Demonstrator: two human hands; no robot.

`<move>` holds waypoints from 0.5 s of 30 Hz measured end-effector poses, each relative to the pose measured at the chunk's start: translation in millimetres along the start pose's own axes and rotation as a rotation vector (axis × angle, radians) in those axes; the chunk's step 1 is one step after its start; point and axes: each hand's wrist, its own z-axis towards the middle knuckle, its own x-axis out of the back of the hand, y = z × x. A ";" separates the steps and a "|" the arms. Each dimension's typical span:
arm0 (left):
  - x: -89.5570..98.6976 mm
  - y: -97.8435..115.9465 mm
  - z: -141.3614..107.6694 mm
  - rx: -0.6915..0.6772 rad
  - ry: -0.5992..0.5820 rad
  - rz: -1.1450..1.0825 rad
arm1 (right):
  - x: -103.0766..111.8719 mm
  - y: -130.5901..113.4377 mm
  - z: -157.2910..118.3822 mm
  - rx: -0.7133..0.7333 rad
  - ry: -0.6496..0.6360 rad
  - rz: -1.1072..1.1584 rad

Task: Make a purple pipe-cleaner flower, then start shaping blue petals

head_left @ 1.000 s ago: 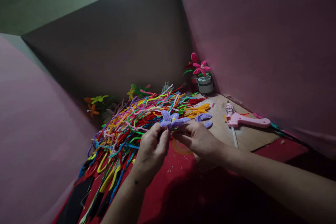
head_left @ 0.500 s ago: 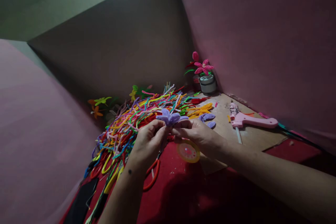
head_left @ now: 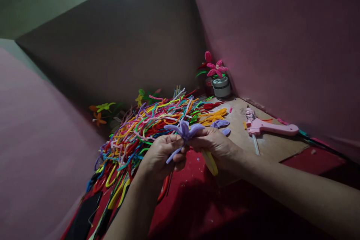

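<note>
L hand [head_left: 161,153] & R hand [head_left: 216,142] both pinch the purple flower [head_left: 185,129], held up in front of the fuzzy-stem pile [head_left: 152,120]. Poss. risk: petals bend b/c of uneven squeeze; R forearm bumps glue gun [head_left: 270,127] if it swings out. Qty: 1 held flower, min. 2 loose purple petals [head_left: 221,123], 1 gun, 1 open pink bloom [head_left: 217,68]; stems uncountable.

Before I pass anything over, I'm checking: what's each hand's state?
Left hand: closed, holding the purple, fuzzy, star-shaped flower.
Right hand: closed, also pinching that flower.
</note>
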 end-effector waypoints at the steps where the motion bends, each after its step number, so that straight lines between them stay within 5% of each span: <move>1: 1.6 -0.7 1.6 0.021 -0.020 -0.005 | 0.2 0.7 0.0 -0.002 0.022 0.004; 8: -0.7 -5.7 8.5 -0.115 0.041 0.071 | 0.5 3.2 1.5 0.039 0.078 0.023; 15: -17.6 -23.0 -1.0 -0.620 0.529 0.887 | -2.2 9.8 6.0 0.113 0.122 0.090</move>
